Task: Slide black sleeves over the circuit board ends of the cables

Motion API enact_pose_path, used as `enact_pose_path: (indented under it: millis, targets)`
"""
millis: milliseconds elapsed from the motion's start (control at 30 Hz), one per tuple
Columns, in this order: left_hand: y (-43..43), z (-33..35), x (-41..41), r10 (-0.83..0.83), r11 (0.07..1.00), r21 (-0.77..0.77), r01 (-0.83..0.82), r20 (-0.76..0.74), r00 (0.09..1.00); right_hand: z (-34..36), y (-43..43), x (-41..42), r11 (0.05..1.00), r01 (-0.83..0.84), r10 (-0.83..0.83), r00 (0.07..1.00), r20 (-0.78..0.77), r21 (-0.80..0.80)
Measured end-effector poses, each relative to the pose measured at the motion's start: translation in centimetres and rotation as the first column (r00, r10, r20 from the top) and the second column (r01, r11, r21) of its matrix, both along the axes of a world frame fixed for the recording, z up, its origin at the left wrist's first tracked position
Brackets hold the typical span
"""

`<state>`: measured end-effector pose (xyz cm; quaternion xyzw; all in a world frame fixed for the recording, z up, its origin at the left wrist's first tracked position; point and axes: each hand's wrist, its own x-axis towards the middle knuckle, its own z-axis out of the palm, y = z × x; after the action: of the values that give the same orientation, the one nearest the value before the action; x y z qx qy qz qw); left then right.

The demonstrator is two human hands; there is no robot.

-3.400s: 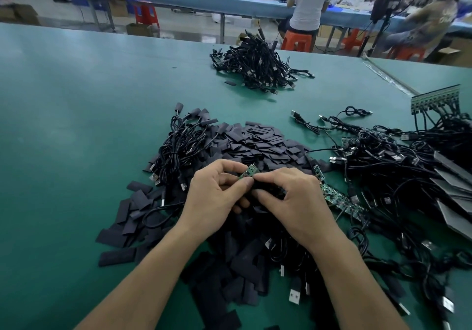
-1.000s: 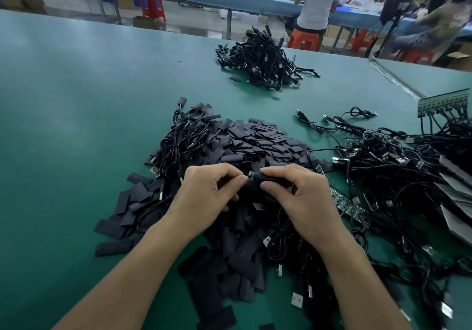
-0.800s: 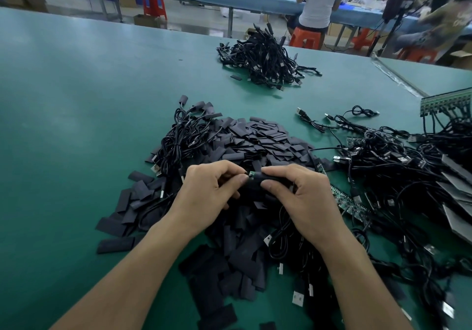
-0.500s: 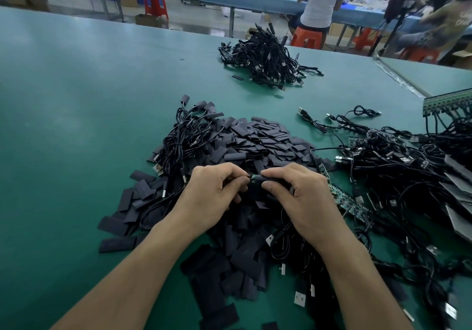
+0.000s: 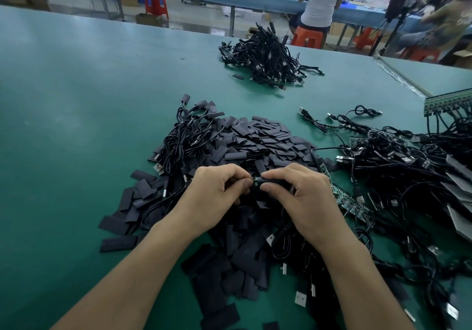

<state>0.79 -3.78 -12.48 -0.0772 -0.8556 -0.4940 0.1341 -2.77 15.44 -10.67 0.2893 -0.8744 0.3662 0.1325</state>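
Near the front edge of the table (image 5: 76, 125), above a heap (image 5: 265, 146) of loose pieces, the left hand (image 5: 217, 191) and right hand (image 5: 304, 197) pinch with curled fingers one black sleeve (image 5: 274, 183), probably light, soft and best gripped by its flat sides, while a cable bundle (image 5: 268, 56) lies toward the far edge.

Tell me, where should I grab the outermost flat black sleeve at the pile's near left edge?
Probably its left end, coming from the left. The sleeve lies flat on the table, long side running left to right; that end borders bare table, while the right end lies close to the pile.
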Motion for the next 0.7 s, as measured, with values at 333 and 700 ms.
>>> enact_pose_path:
  millis: [333, 700]
  targets:
    - [0.0, 0.2, 0.0, -0.027, 0.996, 0.086, 0.021, 0.071, 0.997, 0.1, -0.4, 0.2, 1.0, 0.004, -0.004, 0.999, -0.034, 0.004]
    - [1.3, 0.3, 0.0, 0.12, 0.977, 0.169, -0.132, 0.083, 0.989, 0.1, -0.9, 0.3, 0.926, 0.292, -0.272, 0.955, 0.116, -0.237]
